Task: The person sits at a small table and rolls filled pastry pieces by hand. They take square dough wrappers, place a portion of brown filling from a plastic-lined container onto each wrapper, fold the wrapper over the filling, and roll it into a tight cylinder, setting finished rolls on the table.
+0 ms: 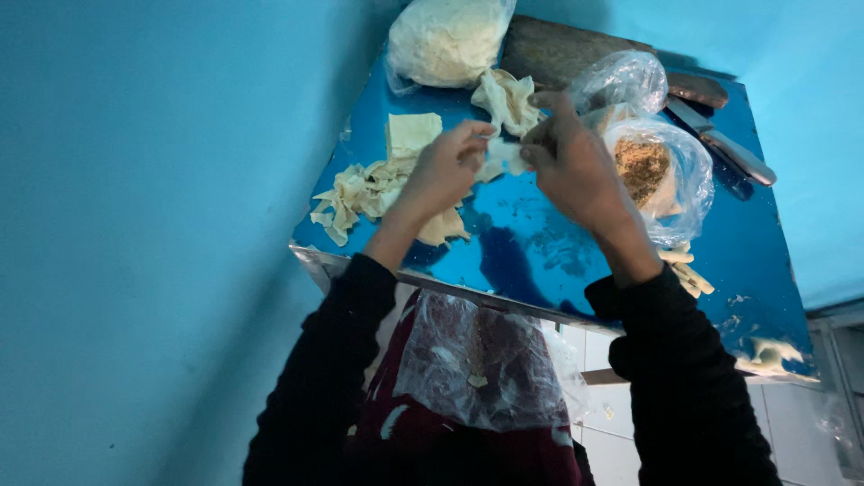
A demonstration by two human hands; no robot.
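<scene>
My left hand (443, 169) and my right hand (569, 160) meet above a shiny blue tabletop (540, 252), both pinching one small pale dough wrapper (504, 155) between their fingertips. Left of my left hand lies a pile of folded dough pieces (360, 191) with a flat stack of square wrappers (412, 133) behind it. Just right of my right hand stands a bowl of brown filling (643, 167) inside a clear plastic bag. A loose heap of wrappers (509, 97) sits behind my hands.
A large bag of pale dough (447, 38) rests at the far edge, beside a dark wooden board (565, 49). A knife (725, 144) lies at the right. Dough scraps (688, 274) lie near the right edge. A clear plastic sheet (477, 360) covers my lap.
</scene>
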